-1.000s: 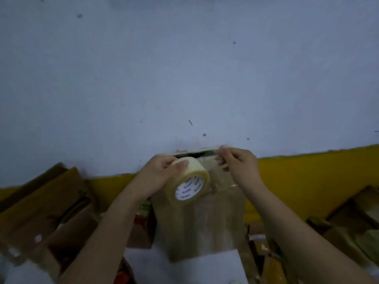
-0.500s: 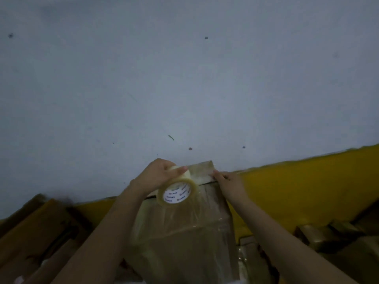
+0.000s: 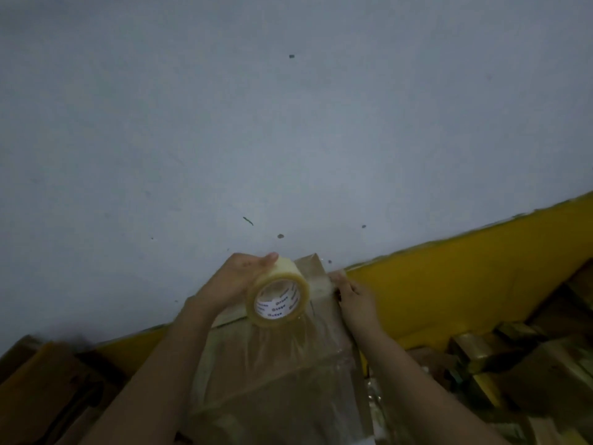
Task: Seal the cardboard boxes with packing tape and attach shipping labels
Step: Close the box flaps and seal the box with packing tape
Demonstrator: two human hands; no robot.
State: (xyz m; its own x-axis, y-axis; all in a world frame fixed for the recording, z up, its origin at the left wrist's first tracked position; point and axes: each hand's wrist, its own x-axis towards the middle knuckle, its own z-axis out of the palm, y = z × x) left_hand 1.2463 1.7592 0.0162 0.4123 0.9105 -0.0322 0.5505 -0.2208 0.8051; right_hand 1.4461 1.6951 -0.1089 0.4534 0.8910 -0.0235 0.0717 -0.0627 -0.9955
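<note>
Reaching forward from the lower left, the left hand [image 3: 239, 279] has its grip curled round the tape roll [image 3: 277, 295], thumb over the top, holding it tilted above the far end of the cardboard box [image 3: 272, 374]. The roll's white core carries small dark printed words, too blurred to read. A clear strip of tape [image 3: 317, 285] runs right from the roll to the right hand [image 3: 354, 301], whose fingertips pinch its end at the box's far right edge. The film-wrapped box lies between both forearms, near the yellow-banded wall [image 3: 449, 277].
</note>
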